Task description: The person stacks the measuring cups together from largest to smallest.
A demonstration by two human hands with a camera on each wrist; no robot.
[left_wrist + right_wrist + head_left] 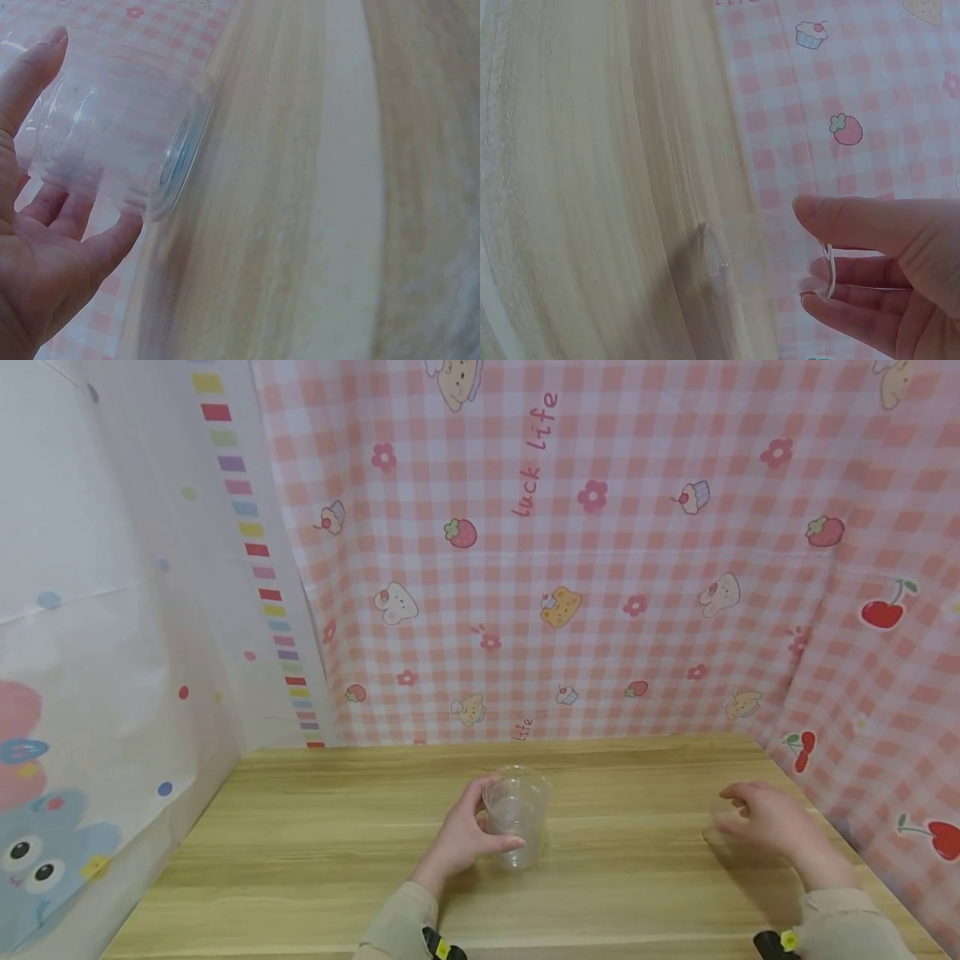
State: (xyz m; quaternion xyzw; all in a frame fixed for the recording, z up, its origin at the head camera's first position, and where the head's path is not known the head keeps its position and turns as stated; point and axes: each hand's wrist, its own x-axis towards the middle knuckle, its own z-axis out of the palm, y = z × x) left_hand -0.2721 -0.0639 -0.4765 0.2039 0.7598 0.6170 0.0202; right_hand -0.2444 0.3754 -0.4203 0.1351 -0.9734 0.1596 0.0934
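Note:
A clear plastic cup (525, 818) stands upright in the middle of the wooden table. My left hand (468, 835) grips it from the left side, thumb in front and fingers round the back. In the left wrist view, the transparent cup (112, 112) has its base right at the tabletop, and curved lines show through its wall. Over on the right, my right hand (776, 818) holds a smaller clear cup (761, 259) near its rim, between thumb and fingers. The small cup's base is close to the table, with a shadow beside it.
The light wooden table (337, 827) runs back to a pink checked cloth (630, 552) with cartoon prints. A white printed sheet (150, 610) hangs along the left side, and more checked cloth (892, 693) borders the right edge.

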